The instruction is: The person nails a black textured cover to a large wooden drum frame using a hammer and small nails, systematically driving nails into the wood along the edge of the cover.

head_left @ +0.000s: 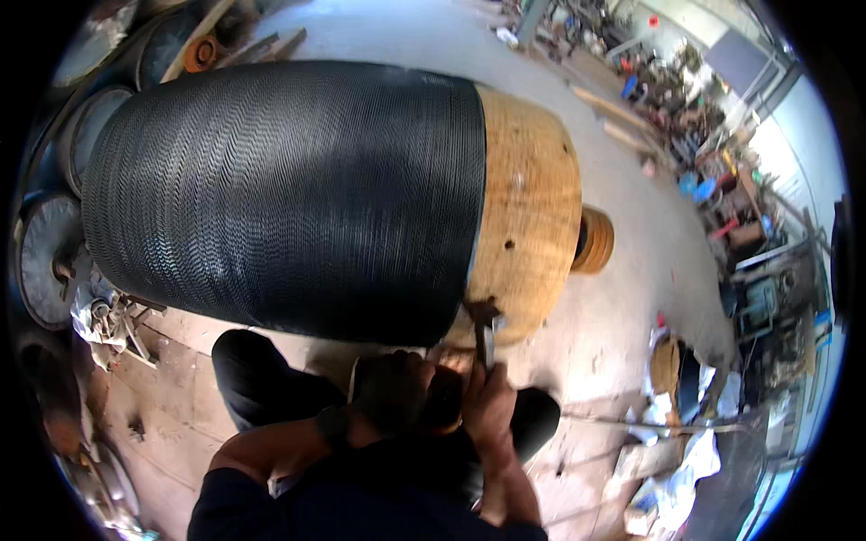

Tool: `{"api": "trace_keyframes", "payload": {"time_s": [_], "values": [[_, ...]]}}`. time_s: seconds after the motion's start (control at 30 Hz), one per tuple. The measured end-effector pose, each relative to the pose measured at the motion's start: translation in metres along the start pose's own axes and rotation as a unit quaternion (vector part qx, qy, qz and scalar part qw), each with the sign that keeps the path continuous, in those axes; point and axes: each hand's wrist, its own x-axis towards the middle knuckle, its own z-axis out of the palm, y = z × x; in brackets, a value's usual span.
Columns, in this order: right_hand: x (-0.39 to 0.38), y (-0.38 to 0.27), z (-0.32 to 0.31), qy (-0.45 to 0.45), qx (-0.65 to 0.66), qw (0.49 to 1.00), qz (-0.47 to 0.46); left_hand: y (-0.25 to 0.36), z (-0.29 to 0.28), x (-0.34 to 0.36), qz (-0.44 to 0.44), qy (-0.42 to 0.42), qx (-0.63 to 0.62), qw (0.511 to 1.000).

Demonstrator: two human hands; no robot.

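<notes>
A large barrel-shaped wooden roller lies across in front of me, most of its length covered by a black, finely ridged wrap [298,198]. Its bare wooden end [528,216] is on the right, with small dark holes in it. My right hand [490,401] grips a hammer [487,338], whose head is up against the lower edge of the bare wood. Close beside it, in shadow, my left hand [392,392] is closed below the edge of the wrap. What it holds is hidden. Between the hands is a dark and brown object [442,397] that I cannot make out.
A ringed wooden stub [595,241] sticks out of the roller's right end. Round grey discs [50,257] stand along the left. Paper and scraps [681,473] lie on the floor at lower right, and cluttered shelving [713,153] runs along the far right.
</notes>
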Motion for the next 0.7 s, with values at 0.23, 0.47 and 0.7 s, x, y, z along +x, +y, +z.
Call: {"api": "trace_keyframes", "payload": {"time_s": [0.23,0.47,0.7], "values": [[0.003,-0.029,-0.022,0.085,0.018,0.987,-0.134,-0.048,-0.051,0.074,0.163,0.328,0.039,0.93],[-0.019,-0.005,-0.012,0.057,0.052,0.992,-0.096,-0.069,-0.074,0.117,0.193,0.387,0.153,0.889],[0.0,0.008,0.007,0.024,0.005,0.999,0.03,-0.073,-0.073,0.127,0.194,0.412,0.182,0.872]]}}
